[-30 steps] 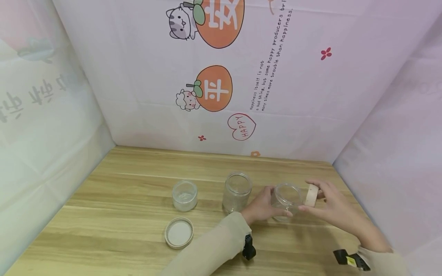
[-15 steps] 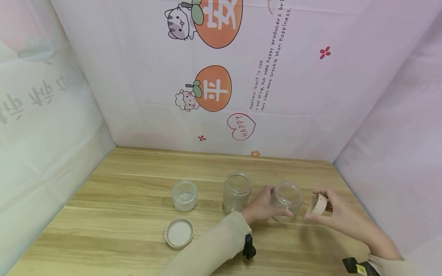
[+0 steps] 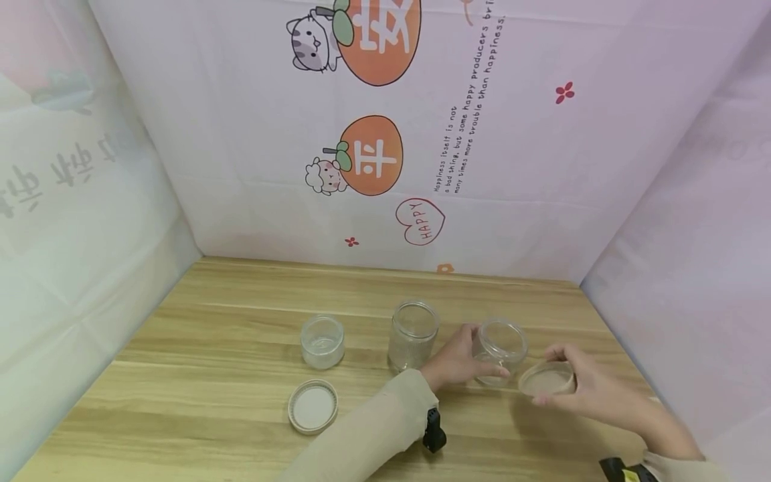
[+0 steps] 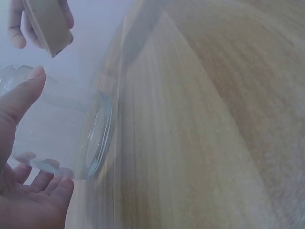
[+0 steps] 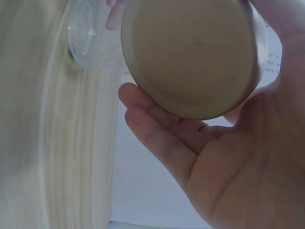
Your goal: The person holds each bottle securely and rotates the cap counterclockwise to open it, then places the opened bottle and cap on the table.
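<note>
My left hand [image 3: 460, 358] grips a clear glass jar [image 3: 503, 341] from its left side, thumb in front and fingers behind. In the left wrist view that jar [image 4: 62, 124] has no lid on, and its base is close to the wood. To its right, my right hand [image 3: 587, 385] holds a round light-brown lid [image 3: 547, 380] by the edge, inner side up, above the table. Seen from the right wrist, the flat outer face of the lid [image 5: 190, 52] fills the upper middle, with the fingers [image 5: 162, 138] along its rim.
A second tall glass jar [image 3: 412, 341] stands just left of my left hand, lidless. Further left is a short glass jar [image 3: 322, 343], with another lid [image 3: 312, 407] lying inner side up in front of it. Printed cloth walls [image 3: 512, 234] border the wooden table [image 3: 199, 375].
The lid in my right hand has moved away from the jar's side and tipped from on edge to nearly flat, inner side up. My left hand and its jar have stayed put.
</note>
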Demonstrator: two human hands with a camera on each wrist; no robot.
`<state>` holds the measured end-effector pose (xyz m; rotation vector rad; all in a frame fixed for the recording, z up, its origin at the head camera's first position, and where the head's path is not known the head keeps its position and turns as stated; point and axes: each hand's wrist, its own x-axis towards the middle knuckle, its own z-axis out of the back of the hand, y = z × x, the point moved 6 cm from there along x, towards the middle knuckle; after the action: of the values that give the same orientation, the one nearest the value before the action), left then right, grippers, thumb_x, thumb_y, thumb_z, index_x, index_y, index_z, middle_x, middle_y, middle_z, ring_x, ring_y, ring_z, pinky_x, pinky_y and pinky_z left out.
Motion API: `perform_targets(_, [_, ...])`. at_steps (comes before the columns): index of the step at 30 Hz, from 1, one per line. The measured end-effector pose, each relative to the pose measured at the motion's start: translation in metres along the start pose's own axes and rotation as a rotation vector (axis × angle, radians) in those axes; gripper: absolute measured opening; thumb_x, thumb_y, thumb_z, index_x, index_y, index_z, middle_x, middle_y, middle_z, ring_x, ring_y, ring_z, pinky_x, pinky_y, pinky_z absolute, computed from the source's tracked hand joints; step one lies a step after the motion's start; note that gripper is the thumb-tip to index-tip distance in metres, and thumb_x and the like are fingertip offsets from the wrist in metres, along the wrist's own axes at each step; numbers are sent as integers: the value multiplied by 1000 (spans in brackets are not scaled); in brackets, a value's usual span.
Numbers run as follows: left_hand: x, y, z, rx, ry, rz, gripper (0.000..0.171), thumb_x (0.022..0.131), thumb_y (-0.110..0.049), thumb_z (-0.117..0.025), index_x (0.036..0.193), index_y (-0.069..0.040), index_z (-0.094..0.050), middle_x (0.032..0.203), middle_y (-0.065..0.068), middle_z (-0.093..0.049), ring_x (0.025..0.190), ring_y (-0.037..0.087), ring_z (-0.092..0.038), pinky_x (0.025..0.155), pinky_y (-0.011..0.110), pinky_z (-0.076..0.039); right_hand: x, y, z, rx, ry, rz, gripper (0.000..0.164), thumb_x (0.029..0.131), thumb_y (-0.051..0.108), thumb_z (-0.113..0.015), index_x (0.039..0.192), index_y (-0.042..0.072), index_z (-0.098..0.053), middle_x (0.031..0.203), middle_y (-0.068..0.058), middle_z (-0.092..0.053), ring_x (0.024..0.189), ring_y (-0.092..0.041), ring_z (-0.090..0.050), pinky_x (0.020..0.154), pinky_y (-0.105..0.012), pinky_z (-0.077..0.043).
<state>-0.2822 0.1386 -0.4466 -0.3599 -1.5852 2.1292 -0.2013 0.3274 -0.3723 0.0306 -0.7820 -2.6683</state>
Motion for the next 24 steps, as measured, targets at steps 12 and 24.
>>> perform_targets(12, [0, -3, 0, -12, 13, -46, 77, 75, -28, -91, 137, -14, -47, 131, -2, -54, 128, 14, -49, 111, 37, -37, -3, -2, -23, -57, -39, 165, 61, 69, 40, -93, 115, 16, -61, 112, 3, -61, 101, -21, -53, 75, -34, -47])
perform_targets(24, [7, -2, -2, -21, 38, -136, 67, 75, -24, -91, 131, -19, -56, 121, -10, -62, 124, 12, -53, 111, 38, -37, -17, -3, -53, 18, 100, 184, 63, 74, 36, -89, 125, 16, -57, 122, 3, -60, 104, -13, -56, 79, -29, -50])
